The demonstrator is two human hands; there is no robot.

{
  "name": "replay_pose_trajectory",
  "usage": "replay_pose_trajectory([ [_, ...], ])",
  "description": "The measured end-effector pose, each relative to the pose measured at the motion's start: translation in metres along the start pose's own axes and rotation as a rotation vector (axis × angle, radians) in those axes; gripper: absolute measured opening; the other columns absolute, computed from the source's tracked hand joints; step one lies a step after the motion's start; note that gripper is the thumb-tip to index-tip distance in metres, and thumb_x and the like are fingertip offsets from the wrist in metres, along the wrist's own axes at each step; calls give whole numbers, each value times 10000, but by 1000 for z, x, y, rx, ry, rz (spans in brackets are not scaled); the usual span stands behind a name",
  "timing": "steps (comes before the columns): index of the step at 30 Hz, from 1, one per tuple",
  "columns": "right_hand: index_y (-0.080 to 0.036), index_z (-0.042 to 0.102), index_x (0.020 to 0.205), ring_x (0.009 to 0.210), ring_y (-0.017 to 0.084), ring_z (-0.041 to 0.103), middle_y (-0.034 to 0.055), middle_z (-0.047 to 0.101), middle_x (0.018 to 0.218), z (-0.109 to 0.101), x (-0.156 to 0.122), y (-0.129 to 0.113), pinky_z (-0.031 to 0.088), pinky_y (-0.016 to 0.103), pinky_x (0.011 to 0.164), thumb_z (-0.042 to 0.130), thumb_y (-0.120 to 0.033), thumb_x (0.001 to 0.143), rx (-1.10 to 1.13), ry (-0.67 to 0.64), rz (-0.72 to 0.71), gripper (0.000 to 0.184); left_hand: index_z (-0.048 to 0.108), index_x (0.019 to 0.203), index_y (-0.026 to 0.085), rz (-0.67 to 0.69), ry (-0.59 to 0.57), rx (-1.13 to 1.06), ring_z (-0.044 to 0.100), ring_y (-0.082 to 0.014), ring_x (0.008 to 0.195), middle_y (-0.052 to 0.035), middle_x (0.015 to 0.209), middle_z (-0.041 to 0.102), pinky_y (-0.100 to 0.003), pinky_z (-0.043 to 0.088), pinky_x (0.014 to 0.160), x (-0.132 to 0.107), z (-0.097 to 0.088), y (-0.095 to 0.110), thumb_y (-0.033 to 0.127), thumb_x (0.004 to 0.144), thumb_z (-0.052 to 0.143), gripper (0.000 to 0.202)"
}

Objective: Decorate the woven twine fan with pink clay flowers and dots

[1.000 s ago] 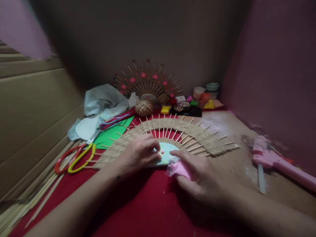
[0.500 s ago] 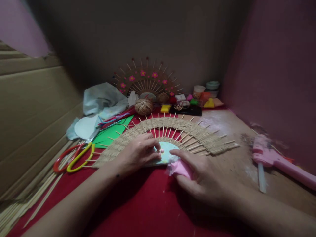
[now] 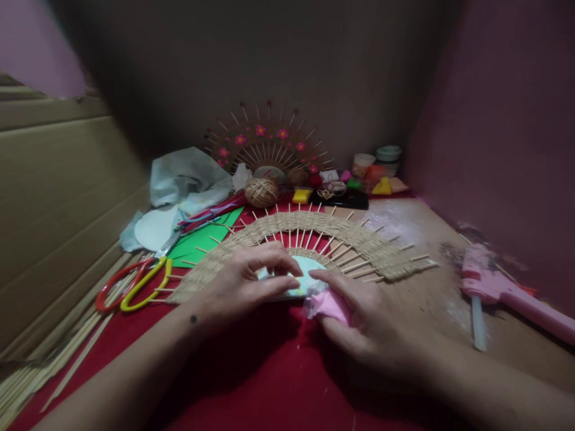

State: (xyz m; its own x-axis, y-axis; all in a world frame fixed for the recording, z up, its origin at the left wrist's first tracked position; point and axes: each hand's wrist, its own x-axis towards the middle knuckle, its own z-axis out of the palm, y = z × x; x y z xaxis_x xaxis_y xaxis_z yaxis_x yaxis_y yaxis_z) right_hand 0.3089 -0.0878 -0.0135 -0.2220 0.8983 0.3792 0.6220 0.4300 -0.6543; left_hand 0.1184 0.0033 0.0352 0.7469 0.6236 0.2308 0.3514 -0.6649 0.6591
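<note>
My right hand (image 3: 366,314) grips a lump of pink clay (image 3: 331,306) in clear plastic wrap, its index fingertip touching the pale blue base (image 3: 309,263) of a woven fan. Over the left part of that base arches my left hand (image 3: 251,275), thumb and index curved with a small gap between their tips. It hides the small pink pieces on the base. The fan's woven straw band (image 3: 305,222) curves behind both hands, thin sticks poking out along its edges.
Scissors (image 3: 148,284) and bamboo sticks (image 3: 76,359) lie left. A pink glue gun (image 3: 487,278) rests right. Behind are a twine ball (image 3: 262,191), a dark flowered fan (image 3: 260,137), a black phone-like slab (image 3: 345,199), clay packets and a crumpled bag (image 3: 188,173). Cardboard (image 3: 67,179) walls the left.
My left hand has shifted slightly right over the base, and its fingers now cover the pink pieces that showed before. My right hand stays with the wrapped clay.
</note>
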Motion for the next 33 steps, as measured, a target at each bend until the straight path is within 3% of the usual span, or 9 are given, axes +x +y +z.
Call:
replay_pose_trajectory([
  [5,-238,497,1158,698,133,570,-9,639,858,2,-1,2,422,254,620,541,-141,728,10,8,-26,443,693,850,182,50,-164,-91,560,-149,775,-32,818,617,-247,426,692,-2,10,9,224,802,610,104],
  [10,-239,478,1162,699,118,561,-19,622,859,1,-2,2,417,242,639,538,-106,725,45,-21,-49,461,700,895,179,32,-221,-147,553,-147,819,-34,816,606,-264,424,764,1,11,7,194,866,518,185],
  [15,-245,454,1191,725,124,564,-12,625,908,1,-2,2,418,252,648,528,-134,758,43,-44,-37,453,687,880,159,59,-250,-65,539,-131,808,-20,816,579,-250,416,759,1,11,6,211,829,581,128],
  [20,-250,463,1182,727,127,565,-15,627,904,2,-2,3,421,253,648,531,-126,752,53,-42,-38,453,676,897,143,142,-218,9,540,-122,773,-30,815,572,-239,427,711,-1,15,5,198,825,585,128],
  [28,-250,434,1234,851,137,576,6,627,1025,0,-1,2,435,263,750,525,-79,740,156,-83,-46,531,664,905,115,396,-9,197,550,-148,729,-76,763,614,-276,448,677,-6,25,1,151,849,528,151],
  [33,-246,443,1224,882,129,577,7,628,1031,-3,0,-1,429,253,776,525,-103,767,151,-113,-25,486,653,851,105,404,0,197,528,-148,695,-79,737,604,-277,433,642,-6,27,6,154,835,532,132],
])
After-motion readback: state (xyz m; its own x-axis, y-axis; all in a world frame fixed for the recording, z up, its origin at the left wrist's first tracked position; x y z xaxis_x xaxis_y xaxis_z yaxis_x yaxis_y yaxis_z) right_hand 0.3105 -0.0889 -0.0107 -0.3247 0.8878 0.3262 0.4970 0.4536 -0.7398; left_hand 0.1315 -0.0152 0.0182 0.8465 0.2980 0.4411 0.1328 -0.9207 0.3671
